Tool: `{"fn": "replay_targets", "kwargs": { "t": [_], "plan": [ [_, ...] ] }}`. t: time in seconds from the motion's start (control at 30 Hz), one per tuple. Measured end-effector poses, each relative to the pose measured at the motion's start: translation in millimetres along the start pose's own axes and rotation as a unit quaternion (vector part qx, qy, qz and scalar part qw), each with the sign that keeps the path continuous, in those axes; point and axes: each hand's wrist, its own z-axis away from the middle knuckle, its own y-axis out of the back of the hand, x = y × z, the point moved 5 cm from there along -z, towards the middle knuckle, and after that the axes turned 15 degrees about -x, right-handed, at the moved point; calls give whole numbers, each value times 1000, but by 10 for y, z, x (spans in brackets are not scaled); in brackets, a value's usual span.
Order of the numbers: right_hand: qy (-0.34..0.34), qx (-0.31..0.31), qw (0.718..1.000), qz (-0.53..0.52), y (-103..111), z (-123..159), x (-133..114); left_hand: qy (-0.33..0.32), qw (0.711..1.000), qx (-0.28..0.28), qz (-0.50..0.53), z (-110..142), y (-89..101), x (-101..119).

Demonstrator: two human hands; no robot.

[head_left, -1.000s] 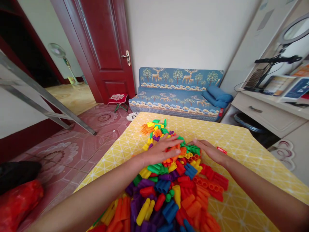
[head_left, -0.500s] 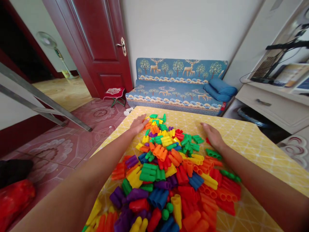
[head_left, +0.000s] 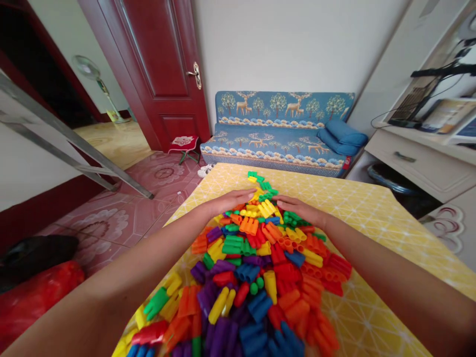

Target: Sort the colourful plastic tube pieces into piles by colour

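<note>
A big heap of plastic building pieces (head_left: 253,272), shaped like joined tubes in red, orange, yellow, green, blue and purple, covers the near and middle part of the table. My left hand (head_left: 235,199) lies against the far left side of the heap, fingers stretched out and pointing inward. Opposite it, my right hand (head_left: 299,209) touches the far right side, its fingers also extended toward the middle. Between and just beyond the fingertips are several green pieces (head_left: 266,186) and yellow pieces (head_left: 267,208). Neither hand grips a piece.
The table has a yellow patterned cloth (head_left: 372,238). Beyond it stands a blue sofa (head_left: 275,134) against the wall. A red stool (head_left: 184,144) is by the red door (head_left: 156,64). Metal ladder legs (head_left: 85,144) and a red bag (head_left: 44,297) are at left, a drawer cabinet (head_left: 416,158) at right.
Both hands have swept inward from the sides toward each other, and the far pieces now sit in a narrower band between them. The view has shifted slightly.
</note>
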Motion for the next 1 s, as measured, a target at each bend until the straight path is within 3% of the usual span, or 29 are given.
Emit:
{"fn": "replay_targets", "kwargs": {
  "t": [0.1, 0.23, 0.33, 0.43, 0.5, 0.6, 0.8, 1.0],
  "plan": [
    [-27, -2, 993, 111, -99, 607, -102, 19, 999, 33, -29, 826, -53, 140],
    [-21, 124, 949, 288, -463, 1569, -279, 132, 977, 144, -81, 2233, -319, 10],
    [11, 159, 929, 334, -1202, 2236, -421, 211, 954, 202, -73, 3164, -786, -199],
    [3, 121, 935, 334, -2114, 2581, -540, 243, 924, 282, -91, 3607, -1293, -263],
    [-20, 138, 932, 335, -2551, 2617, -641, 234, 912, 319, -105, 3562, -1589, -183],
    [-68, 195, 922, 328, -2809, 2484, -759, 201, 907, 359, -93, 3174, -1921, 35],
    [-43, 266, 907, 325, -2625, 2318, -749, 154, 893, 418, -60, 2427, -2270, 412],
    [-48, 276, 908, 311, -2437, 2442, -498, 129, 914, 380, -56, 1963, -2356, 527]
  ]
}}
